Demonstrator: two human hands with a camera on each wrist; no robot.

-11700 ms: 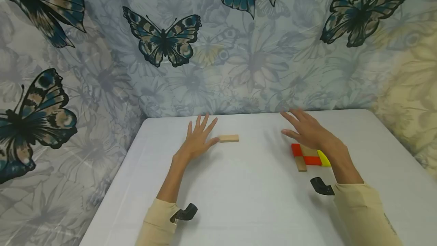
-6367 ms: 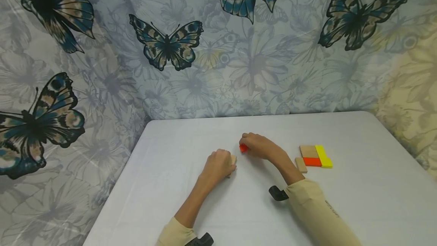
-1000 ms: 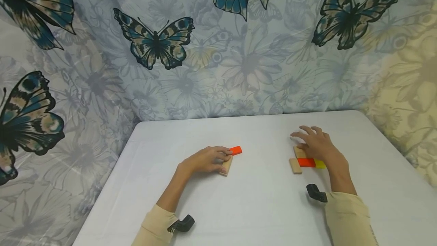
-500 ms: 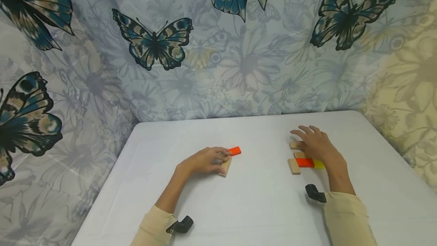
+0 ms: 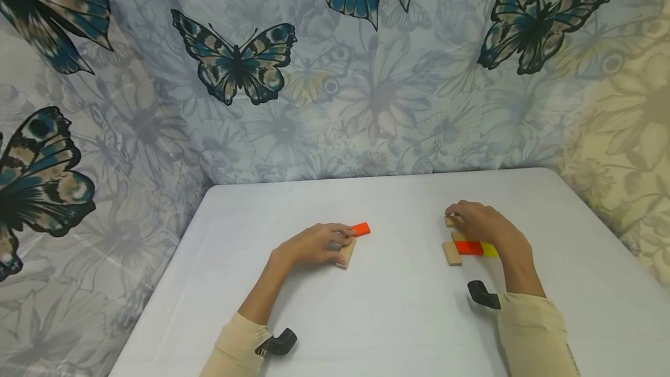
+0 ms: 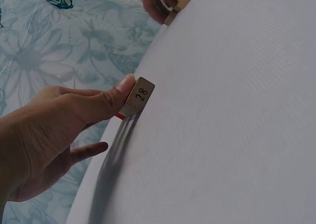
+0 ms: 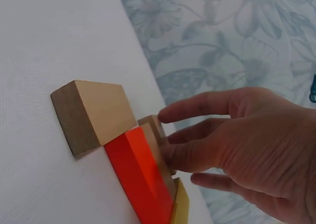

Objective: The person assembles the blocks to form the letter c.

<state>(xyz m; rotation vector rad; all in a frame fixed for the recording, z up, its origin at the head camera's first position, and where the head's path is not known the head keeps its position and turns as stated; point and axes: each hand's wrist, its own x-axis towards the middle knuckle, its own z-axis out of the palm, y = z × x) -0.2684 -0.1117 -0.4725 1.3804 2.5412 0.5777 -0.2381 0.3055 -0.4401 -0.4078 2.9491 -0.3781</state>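
Head view, from the left: a butterfly-print backdrop (image 5: 146,109) runs behind a white table (image 5: 398,307); the left hand (image 5: 311,243) rests over a long wooden block (image 5: 346,255), thumb set wide of the forefingers, the thumb on the block's near part and the fingertips by its far end; the left wrist camera shows "28" on that block's end; a loose red block (image 5: 360,230) lies just beyond, touching or nearly touching the same fingertips; well apart to the right sits a cluster: a front wooden block (image 5: 452,253), its far corner meeting a second red block (image 5: 469,248); a middle wooden block (image 5: 457,237) lies along that red one's far side; beyond it, the right hand (image 5: 484,226), its fingers drawn narrow, pinches a far wooden block (image 5: 451,222); a yellow block (image 5: 489,250), partly hidden, ends the row.
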